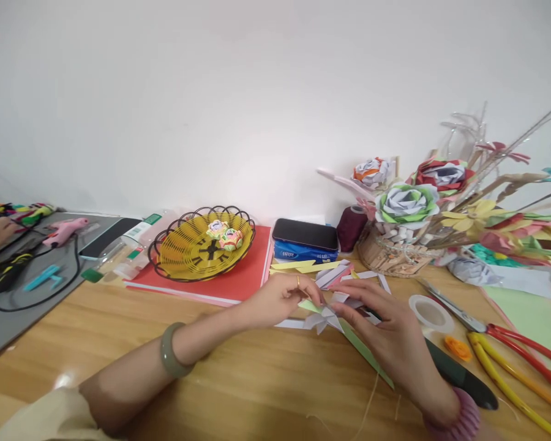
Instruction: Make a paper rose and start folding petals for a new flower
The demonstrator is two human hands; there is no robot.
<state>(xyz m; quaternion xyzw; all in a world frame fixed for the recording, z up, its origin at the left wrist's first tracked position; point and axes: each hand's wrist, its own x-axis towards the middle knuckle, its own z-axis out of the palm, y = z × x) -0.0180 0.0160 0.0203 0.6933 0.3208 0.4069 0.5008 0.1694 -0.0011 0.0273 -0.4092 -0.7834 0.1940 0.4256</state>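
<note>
Here, green paper strip [367, 355] runs diagonally, lower-right.

A small white paper flower [324, 318] with pointy petals lies flat on the wooden table, touching the fingertips of both hands. A long green paper strip [365, 355] lies under it and runs slanting toward the near right.

On the surface [239, 373], the basket [202, 245] sits toward the back edge on a folder [243, 278]. Right of it, a phone [305, 234] lies on a tissue pack [303, 251]. Flower basket [395, 251] — back right. Scissors [509, 343] and tape [430, 313] lie near the right edge; a glue gun [64, 231] — far left, on a mat [9, 312].
</note>
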